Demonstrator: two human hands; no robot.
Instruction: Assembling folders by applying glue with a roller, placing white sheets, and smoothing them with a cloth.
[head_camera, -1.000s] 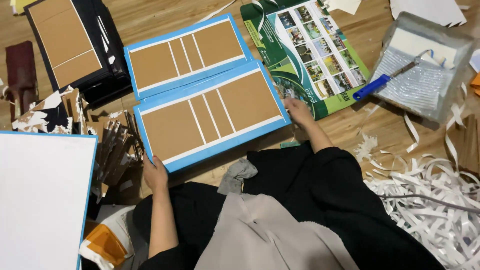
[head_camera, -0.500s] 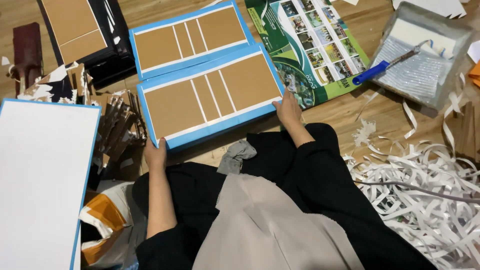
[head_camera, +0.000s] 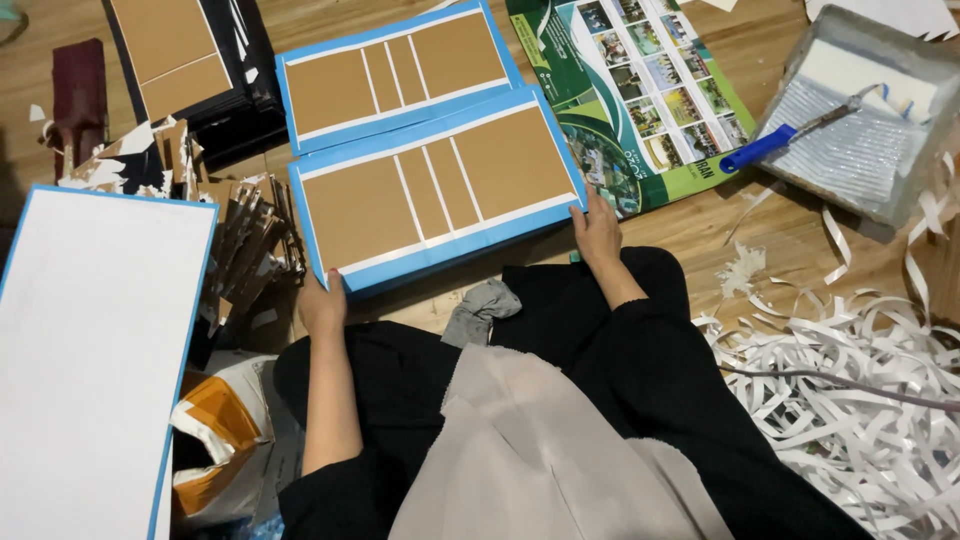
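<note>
you sit on the wooden floor (head_camera: 790, 235) with a big white board with a blue edge (head_camera: 95, 350) lying at your left side. a heap of white paper strips (head_camera: 860, 380) lies at your right. in front of your knees lies the blue cover with brown card panels (head_camera: 435, 190), flat on the floor, and it laps a little over a second blue cover (head_camera: 395, 70) just behind it. a green printed poster (head_camera: 650, 95) lies to the right of both covers, and past it sits a grey paint tray (head_camera: 860, 130) with a blue-handled roller (head_camera: 790, 135) in it. a pile of brown card scraps (head_camera: 245, 235) sits between the white board and the near cover. your left hand (head_camera: 322, 302) holds the near left corner of the cover, grip closed on its edge. your right hand (head_camera: 598, 228) holds the right corner, fingers closed over the edge too. a small grey cloth (head_camera: 480, 308) lies by your knees.
</note>
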